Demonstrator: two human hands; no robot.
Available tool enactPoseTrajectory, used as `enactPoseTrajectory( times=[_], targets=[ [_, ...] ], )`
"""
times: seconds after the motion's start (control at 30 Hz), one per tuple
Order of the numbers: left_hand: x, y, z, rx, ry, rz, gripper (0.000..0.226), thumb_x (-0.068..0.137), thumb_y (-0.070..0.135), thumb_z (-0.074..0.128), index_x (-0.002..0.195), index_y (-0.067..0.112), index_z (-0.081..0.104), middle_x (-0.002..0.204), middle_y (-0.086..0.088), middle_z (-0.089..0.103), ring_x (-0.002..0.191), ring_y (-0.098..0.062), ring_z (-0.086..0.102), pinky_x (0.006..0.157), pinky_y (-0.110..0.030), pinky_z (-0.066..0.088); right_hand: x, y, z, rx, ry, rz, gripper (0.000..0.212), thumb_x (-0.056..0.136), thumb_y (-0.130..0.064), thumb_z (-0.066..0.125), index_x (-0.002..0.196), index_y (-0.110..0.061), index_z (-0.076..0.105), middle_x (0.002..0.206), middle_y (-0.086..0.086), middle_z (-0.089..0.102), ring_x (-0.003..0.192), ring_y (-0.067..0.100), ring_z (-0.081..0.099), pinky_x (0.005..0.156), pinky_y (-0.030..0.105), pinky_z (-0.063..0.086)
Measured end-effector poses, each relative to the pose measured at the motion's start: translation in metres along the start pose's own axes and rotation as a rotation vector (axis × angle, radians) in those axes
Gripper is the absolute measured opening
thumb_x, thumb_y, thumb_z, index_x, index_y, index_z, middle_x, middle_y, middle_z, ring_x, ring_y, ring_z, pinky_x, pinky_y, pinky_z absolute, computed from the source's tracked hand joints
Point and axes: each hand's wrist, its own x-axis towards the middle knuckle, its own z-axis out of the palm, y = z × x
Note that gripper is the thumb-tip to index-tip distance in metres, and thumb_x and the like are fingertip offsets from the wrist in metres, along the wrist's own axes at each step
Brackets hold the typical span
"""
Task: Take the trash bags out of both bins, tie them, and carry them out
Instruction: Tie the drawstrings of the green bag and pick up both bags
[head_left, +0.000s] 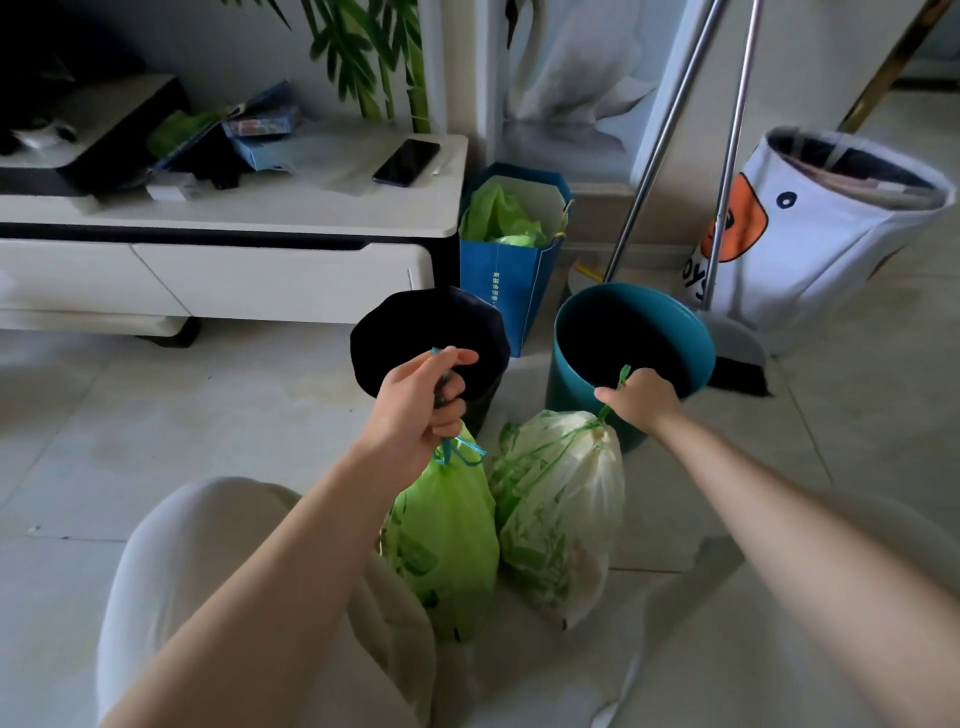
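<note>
Both bags are out and tied, so just in front of the empty teal plastic bin (631, 353) my left hand (418, 402) clenches the bright green bag's (447, 535) drawstring, my right hand (639, 400) the pale translucent bag's (563, 509), and carrying them out likely means standing and lifting both.

1. Black bin (415, 322): lower body hidden behind left hand (421, 400) and green bag (447, 535).
2. Teal bin (576, 358): interior too dark to read.
3. Both forearms cut off at bottom edge.
4. Blue paper bag (506, 291): printed text too small to read.
5. Metal poles (670, 119): tops cut off at top edge.
</note>
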Motion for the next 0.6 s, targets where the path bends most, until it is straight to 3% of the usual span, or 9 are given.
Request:
enactPoseTrajectory(
  times=[0.1,0.2,0.3,0.47,0.6],
  targets=[
    [0.002,0.0,0.0,-0.051,-0.008,0.0,0.017,0.095,0.018,0.048,0.092,0.007,0.062,0.056,0.003,0.035,0.038,-0.007,0.022,0.037,-0.02,0.018,0.003,-0.006,0.0,0.063,0.072,-0.032,0.034,0.081,-0.012,0.051,0.051,-0.011,0.036,0.052,0.005,0.042,0.063,0.029,0.047,0.059,0.033,0.032],
    [0.004,-0.001,0.002,-0.059,-0.004,-0.001,0.017,0.095,0.016,0.048,0.092,0.007,0.062,0.055,0.003,0.036,0.038,-0.007,0.023,0.037,-0.019,0.019,-0.004,-0.02,-0.001,0.111,0.124,-0.183,0.03,0.084,-0.016,0.05,0.056,-0.01,0.042,0.055,0.008,0.05,0.061,0.028,0.049,0.061,0.035,0.036],
    [0.004,-0.003,0.005,-0.031,0.007,-0.003,0.018,0.095,0.016,0.047,0.091,0.007,0.062,0.055,0.003,0.037,0.039,-0.007,0.023,0.038,-0.02,0.018,-0.018,-0.031,0.007,0.085,0.034,-0.38,0.022,0.088,-0.024,0.052,0.072,-0.009,0.057,0.068,0.005,0.062,0.068,0.018,0.056,0.063,0.031,0.042],
    [0.002,-0.003,0.01,-0.035,-0.005,0.024,0.018,0.095,0.016,0.048,0.091,0.006,0.063,0.057,0.002,0.038,0.04,-0.008,0.023,0.04,-0.021,0.017,-0.027,-0.023,0.037,-0.306,-0.002,-0.82,0.014,0.084,-0.028,0.058,0.083,-0.015,0.063,0.074,-0.004,0.053,0.079,0.016,0.043,0.072,0.031,0.041],
    [-0.003,-0.002,0.014,0.062,-0.014,0.06,0.016,0.093,0.016,0.051,0.089,0.007,0.065,0.059,0.0,0.039,0.042,-0.011,0.023,0.042,-0.022,0.018,-0.029,-0.011,0.054,-0.761,0.032,-0.907,0.021,0.063,-0.029,0.072,0.066,-0.014,0.059,0.072,0.001,0.051,0.078,0.024,0.049,0.061,0.033,0.035]
  ],
)
